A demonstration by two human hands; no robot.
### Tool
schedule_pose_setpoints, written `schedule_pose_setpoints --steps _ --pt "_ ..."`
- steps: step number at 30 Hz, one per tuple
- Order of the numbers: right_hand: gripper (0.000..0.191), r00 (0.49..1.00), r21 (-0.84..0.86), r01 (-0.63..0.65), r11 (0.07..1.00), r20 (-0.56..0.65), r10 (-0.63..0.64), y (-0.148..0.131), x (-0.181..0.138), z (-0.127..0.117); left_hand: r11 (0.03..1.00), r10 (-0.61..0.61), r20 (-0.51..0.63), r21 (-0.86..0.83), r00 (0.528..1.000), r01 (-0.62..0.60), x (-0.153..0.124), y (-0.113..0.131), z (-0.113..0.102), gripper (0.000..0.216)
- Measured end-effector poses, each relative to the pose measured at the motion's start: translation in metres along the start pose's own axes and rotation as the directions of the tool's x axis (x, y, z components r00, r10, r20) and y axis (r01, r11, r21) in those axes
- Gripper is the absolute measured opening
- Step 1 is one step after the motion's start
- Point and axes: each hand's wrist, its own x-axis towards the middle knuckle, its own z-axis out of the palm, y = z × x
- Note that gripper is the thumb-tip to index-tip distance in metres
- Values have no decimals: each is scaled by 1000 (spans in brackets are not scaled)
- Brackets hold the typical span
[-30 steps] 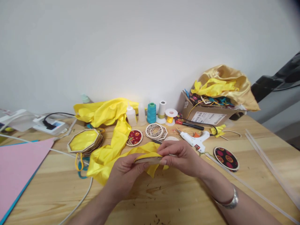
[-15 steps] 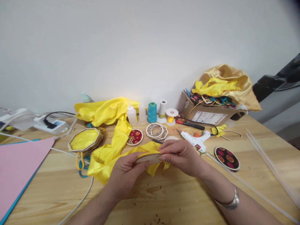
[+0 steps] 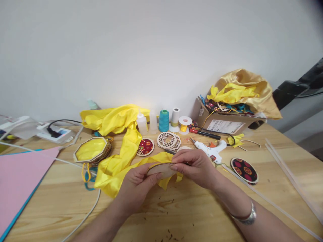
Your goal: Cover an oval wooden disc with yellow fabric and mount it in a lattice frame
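Between my two hands is a thin round disc (image 3: 161,170), pale on the face toward me and dark along its rim. My left hand (image 3: 137,183) is closed on its left edge, thumb on the pale face. At the right edge, my right hand (image 3: 194,168) pinches the disc between thumb and fingers. Yellow satin cloth (image 3: 113,173) runs behind and under the disc and trails left over the table. Whether the cloth is fixed to the disc I cannot tell.
A white glue gun (image 3: 212,150) lies right of my hands, near a patterned disc (image 3: 244,170). Behind stand a teal thread cone (image 3: 164,121) and a cardboard box (image 3: 222,124). Stacked yellow octagonal frames (image 3: 92,151) and a pink sheet (image 3: 22,181) are on the left.
The disc has tilted a little, so more of its pale face shows. Both hands keep their hold and have barely shifted.
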Motion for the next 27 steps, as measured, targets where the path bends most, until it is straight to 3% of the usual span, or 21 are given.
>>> schedule_pose_setpoints --steps 8,15,22,27 --pt "12 999 -17 -39 999 -11 39 2 -1 -1 999 42 -12 35 999 -42 -2 0 1 23" --pt "28 996 -6 -33 999 88 34 -7 0 -3 986 129 -27 113 991 -125 -2 1 -1 24" --pt "17 994 -32 21 999 104 -17 -6 -1 -2 950 238 36 200 971 -241 -4 -1 1 29" --pt "10 997 -26 53 998 63 -52 -4 -3 -1 946 228 2 235 974 -222 -6 0 2 31"
